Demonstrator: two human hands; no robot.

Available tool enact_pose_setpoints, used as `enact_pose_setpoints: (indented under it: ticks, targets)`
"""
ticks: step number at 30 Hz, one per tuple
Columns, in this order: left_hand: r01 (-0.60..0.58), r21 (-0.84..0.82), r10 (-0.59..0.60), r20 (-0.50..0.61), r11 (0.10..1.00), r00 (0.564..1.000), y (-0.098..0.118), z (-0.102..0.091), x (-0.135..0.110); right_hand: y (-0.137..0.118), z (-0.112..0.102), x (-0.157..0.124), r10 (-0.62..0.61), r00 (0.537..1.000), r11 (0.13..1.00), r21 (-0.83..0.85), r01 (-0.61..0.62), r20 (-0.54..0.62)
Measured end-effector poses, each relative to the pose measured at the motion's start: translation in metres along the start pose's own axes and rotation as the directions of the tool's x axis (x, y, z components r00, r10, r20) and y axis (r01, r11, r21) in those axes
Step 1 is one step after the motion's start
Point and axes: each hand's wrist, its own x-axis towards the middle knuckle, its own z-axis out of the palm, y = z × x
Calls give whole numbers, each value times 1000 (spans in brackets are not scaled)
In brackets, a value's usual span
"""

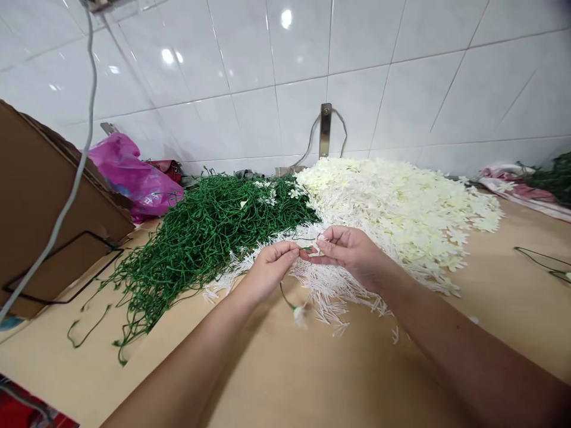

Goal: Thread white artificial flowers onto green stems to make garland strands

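My left hand (277, 261) pinches a thin green artificial flower stem (305, 248) between thumb and forefinger. From below that hand hangs a branch of the stem ending in a white flower (300, 316), slightly blurred. My right hand (350, 252) is closed at its fingertips on a small white piece (321, 239), which looks like a flower part, close to the stem's tip. Both hands meet above a heap of white stamen-like pieces (325, 297). Behind the left hand lies a big tangle of green stems (227, 214); behind the right, a pile of cream-white petals (392, 202).
A cardboard box (57, 202) with a black wire frame stands at the left, beside a pink plastic bag (134, 175). A grey cable (75, 184) hangs in front of the box. White tiled wall (303, 53) backs the table. At right lie a striped cloth (521, 187) and a loose stem (542, 258).
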Motion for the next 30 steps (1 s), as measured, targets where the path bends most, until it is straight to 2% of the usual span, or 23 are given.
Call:
enact_pose_setpoints:
  ticks: [8,15,22,30]
  targets:
    - [29,-82,-30,-5,996,1000,-2,2,-1,5,4,-1,17,999,995,94,-20,29]
    - [38,-167,-31,41,985,999,-4,0,-2,6,4,-3,32,999,989,145,-36,32]
    - [40,-190,-25,82,981,996,-6,-4,-2,6,4,-2,39,999,991,125,-42,29]
    - [24,-205,-13,55,979,998,-6,-5,-2,6,5,-2,40,999,994,96,-43,36]
